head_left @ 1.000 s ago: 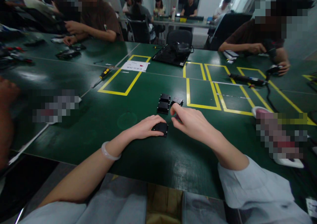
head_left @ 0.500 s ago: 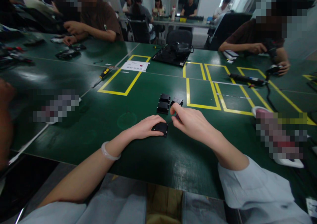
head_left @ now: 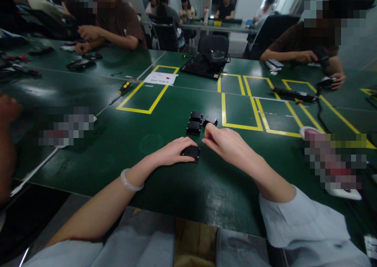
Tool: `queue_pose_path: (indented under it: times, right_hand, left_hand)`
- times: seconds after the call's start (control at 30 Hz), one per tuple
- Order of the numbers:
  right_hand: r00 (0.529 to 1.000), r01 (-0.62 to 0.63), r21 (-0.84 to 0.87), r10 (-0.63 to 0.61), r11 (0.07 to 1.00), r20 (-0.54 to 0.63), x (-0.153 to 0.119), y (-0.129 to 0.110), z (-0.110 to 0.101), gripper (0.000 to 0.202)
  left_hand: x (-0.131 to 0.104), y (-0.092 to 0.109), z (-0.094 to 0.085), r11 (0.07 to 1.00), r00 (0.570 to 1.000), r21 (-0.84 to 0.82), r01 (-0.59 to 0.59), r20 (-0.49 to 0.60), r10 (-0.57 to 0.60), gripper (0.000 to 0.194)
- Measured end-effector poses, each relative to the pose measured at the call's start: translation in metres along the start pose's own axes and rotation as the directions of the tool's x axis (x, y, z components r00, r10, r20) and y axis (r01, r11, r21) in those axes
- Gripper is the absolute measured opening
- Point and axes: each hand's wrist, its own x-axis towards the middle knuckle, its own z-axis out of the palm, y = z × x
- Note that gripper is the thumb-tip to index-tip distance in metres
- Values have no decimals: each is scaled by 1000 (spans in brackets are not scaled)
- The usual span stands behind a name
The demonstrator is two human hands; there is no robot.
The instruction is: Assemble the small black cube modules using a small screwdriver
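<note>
On the green table, my left hand [head_left: 176, 151] has thumb and fingers around a small flat black block [head_left: 191, 153], which lies near the table's front part. My right hand [head_left: 225, 141] is bent just above and right of that block, fingers pinched together; a thin dark tip shows beside them, but what they hold is too small to make out. Two black blocks [head_left: 194, 122] lie close together beyond my hands. Another black block [head_left: 210, 120] is beside them, partly hidden behind my right fingers.
Yellow tape rectangles [head_left: 242, 128] mark the table. A yellow-black screwdriver [head_left: 124, 87] and a paper sheet [head_left: 161, 78] lie at the left back. A black panel [head_left: 203, 67] is further back. Blurred items lie at both sides. People sit across the table.
My right fingers have shifted slightly away from the black block's right edge, and less of the dark tip shows. My left hand keeps its hold on the block.
</note>
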Motion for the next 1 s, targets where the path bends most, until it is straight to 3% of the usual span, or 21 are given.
queue_pose_path:
  times: [0.43,0.6,0.77,1.0]
  right_hand:
    - [997,69,84,-67,994,-28,0,2,0,4]
    - [1000,12,69,-12,998,2,-2,-7,-4,25]
    - [999,-33,33,32,999,36,-1,-11,-7,25]
    - [999,-10,84,14,996,-43,2,-4,2,20]
  left_hand:
    - [0,1,0,1000,1000,-11,0,0,0,41]
    - [0,1,0,1000,1000,-3,-6,-6,6,42]
    - [0,2,0,1000,1000,-3,-8,-2,8,40]
    - [0,1,0,1000,1000,13,1,12,-1,43]
